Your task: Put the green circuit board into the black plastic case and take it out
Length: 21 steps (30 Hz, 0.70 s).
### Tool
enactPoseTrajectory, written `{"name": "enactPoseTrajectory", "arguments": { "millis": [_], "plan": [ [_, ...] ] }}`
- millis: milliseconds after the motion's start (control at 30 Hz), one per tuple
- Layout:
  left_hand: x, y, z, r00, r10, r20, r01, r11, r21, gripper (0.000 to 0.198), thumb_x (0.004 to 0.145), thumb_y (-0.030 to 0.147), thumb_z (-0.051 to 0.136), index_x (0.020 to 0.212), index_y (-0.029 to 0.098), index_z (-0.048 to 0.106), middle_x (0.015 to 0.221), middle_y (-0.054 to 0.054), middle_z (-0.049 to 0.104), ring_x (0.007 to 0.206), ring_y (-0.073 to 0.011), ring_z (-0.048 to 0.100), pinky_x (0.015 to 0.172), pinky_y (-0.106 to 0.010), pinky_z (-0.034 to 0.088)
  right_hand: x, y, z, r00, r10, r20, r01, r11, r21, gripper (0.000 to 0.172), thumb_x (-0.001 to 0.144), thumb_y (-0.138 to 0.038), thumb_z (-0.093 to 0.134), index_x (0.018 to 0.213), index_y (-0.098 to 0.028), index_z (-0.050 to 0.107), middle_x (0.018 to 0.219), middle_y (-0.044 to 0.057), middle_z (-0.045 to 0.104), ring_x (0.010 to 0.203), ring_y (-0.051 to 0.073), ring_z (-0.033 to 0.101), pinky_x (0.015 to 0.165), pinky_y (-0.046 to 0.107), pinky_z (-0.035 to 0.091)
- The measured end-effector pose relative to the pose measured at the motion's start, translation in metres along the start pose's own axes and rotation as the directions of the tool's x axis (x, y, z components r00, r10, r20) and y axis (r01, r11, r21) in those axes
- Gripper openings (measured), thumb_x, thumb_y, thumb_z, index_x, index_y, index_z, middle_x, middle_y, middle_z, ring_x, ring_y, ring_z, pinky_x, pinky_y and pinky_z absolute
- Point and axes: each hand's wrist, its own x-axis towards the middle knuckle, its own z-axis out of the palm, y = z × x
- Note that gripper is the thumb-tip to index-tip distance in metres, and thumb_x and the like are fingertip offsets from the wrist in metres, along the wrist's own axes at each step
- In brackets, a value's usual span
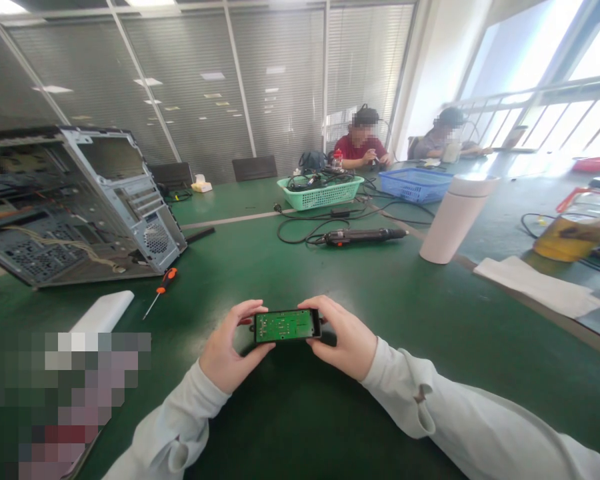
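Glass-walled office with a green table (230, 267). Toward its left edge, an open-sided computer tower case (100, 193) and orange-handled screwdriver (161, 289). Near its front edge, left hand (229, 352) and right hand (350, 341), fingers partly curled, grip opposite ends of a black casing (317, 323): already open, circuit board (285, 325) exposed, apparently still seated. Farther back, an electric screwdriver (365, 237) lies unheld.

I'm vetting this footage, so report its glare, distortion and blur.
Head view: window at right blown out, pale sheen on table; head view: tumbler leans, probably lens stretch; head view: pixel blocks mask lower left, circuit board fairly clear.
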Motion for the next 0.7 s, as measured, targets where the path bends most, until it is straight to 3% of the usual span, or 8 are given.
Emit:
{"name": "enactPoseTrajectory", "arguments": {
  "millis": [100,333,700],
  "plan": [
    [-0.0006,0.0012,0.0004,0.999,0.042,-0.029,-0.042,0.999,-0.002,0.05,0.073,0.025,0.067,0.119,0.02,0.048,0.111,-0.01,0.065,0.099,-0.0227,0.065,0.09,-0.04,0.053,-0.0005,0.001,0.003,0.999,-0.01,-0.034,0.008,0.998,-0.06,0.046,0.07,-0.003,0.058,0.112,-0.016,0.049,0.11,0.005,0.05,0.104,0.018,0.047,0.091,0.033,0.045],
    [0.0011,0.0025,0.0008,0.998,-0.018,-0.064,0.016,1.0,-0.025,0.045,0.074,0.026,0.066,0.116,0.019,0.054,0.111,-0.009,0.065,0.095,-0.0223,0.065,0.084,-0.038,0.055,-0.0033,0.001,0.0103,0.989,0.146,-0.037,-0.14,0.981,0.138,0.045,0.073,-0.007,0.057,0.116,-0.019,0.05,0.114,0.006,0.046,0.104,0.017,0.047,0.074,0.022,0.05],
    [0.0024,-0.0015,0.0022,0.993,-0.1,0.06,0.103,0.993,-0.055,0.048,0.075,0.027,0.064,0.121,0.019,0.052,0.118,-0.011,0.063,0.101,-0.0234,0.064,0.085,-0.04,0.054,-0.0021,-0.0031,0.006,0.985,0.132,-0.106,-0.112,0.977,0.181,0.042,0.074,-0.007,0.056,0.114,-0.018,0.053,0.114,0.006,0.046,0.104,0.016,0.048,0.08,0.024,0.05]
  ]
}}
